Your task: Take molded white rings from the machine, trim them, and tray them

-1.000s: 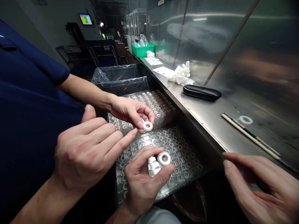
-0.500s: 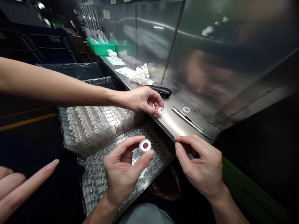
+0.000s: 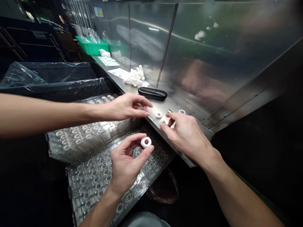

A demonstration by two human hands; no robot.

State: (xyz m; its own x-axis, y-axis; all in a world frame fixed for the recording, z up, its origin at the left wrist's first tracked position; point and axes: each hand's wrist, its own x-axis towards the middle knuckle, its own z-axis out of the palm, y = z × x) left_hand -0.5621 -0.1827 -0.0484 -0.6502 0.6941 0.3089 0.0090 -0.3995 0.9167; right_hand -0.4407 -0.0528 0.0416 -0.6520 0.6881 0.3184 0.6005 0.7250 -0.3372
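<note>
A white, ceramic-looking ring (image 3: 146, 142) sat pinched between the thumb and fingertips of the person's left hand (image 3: 126, 167), its hole tilted up toward the camera. Beyond it, a second white ring (image 3: 158, 115) lay flat on the brushed steel ledge (image 3: 132, 90). The right hand (image 3: 187, 135) was just beside that ring, its fingers spread and holding nothing that could be seen, and it was about as near as a co-worker's hand (image 3: 126, 107) reaching in from the left. A third white ring (image 3: 181, 111) lay farther along the ledge. Clear plastic blister trays (image 3: 94, 179) with round cells lay below the hands, and a black oblong case (image 3: 152, 93) lay behind them.
</note>
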